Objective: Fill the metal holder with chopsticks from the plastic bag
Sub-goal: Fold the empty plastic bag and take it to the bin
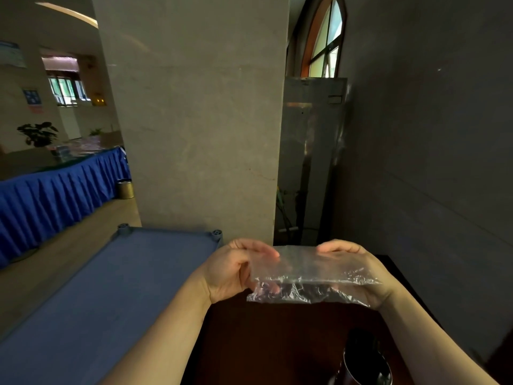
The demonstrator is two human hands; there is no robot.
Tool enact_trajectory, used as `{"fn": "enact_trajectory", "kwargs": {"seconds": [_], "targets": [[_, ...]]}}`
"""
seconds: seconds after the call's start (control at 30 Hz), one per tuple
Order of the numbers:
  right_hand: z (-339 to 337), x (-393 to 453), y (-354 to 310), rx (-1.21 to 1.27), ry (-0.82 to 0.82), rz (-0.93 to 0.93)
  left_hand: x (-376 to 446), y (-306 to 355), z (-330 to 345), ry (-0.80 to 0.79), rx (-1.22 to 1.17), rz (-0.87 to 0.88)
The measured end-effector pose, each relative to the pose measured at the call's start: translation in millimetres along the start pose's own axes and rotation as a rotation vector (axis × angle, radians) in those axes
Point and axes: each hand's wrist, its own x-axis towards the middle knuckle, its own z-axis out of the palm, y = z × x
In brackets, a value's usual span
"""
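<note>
Fingers of both our hands are closed on a clear plastic bag (308, 276), stretching it flat between them above a dark wooden table (277, 343). Our left hand (236, 269) pinches the bag's left edge, thumb on top and the other fingers curled beneath, some of them showing blurred through the film. Our right hand (358, 270) clamps the right edge the same way, palm turned inward, with the crinkled lower corner of the bag draped over its heel. The film is thin, glossy and wrinkled, catching light along a crease that runs across its width; we cannot tell whether any chopsticks are inside, as it looks flat and slack. Nearer to us, at the bottom of the view just left of our right forearm, stands the metal holder (366, 362), a round, shiny cylinder with a dark interior, only partly in view. To the left lies a flat blue-grey shelf panel (105, 287) with round sockets at its far corners. Behind rises a pale stone pillar (194, 120), smooth and faintly veined.
</note>
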Motion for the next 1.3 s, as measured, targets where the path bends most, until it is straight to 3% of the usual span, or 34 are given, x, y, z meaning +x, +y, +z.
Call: {"fn": "enact_trajectory", "kwargs": {"seconds": [0.13,0.5,0.8,0.97,1.17,1.3], "targets": [[-7,1,5,0.053,0.089,0.004,-1,0,-2,0.103,0.161,0.015],[-6,8,-1,-0.149,-0.116,0.195,-16,7,6,0.273,0.338,0.042],[-12,18,-8,-0.133,0.011,-0.004,-22,-2,38,0.438,-0.044,0.113],[-22,11,-13,-0.208,0.058,-0.128,3,-15,72,0.620,0.175,-0.046],[-40,-9,-18,-0.244,0.132,-0.213,29,-30,102,0.831,0.216,0.081],[-50,-24,-19,-0.326,0.235,-0.217,42,-42,126,0.873,0.354,0.133]]}}
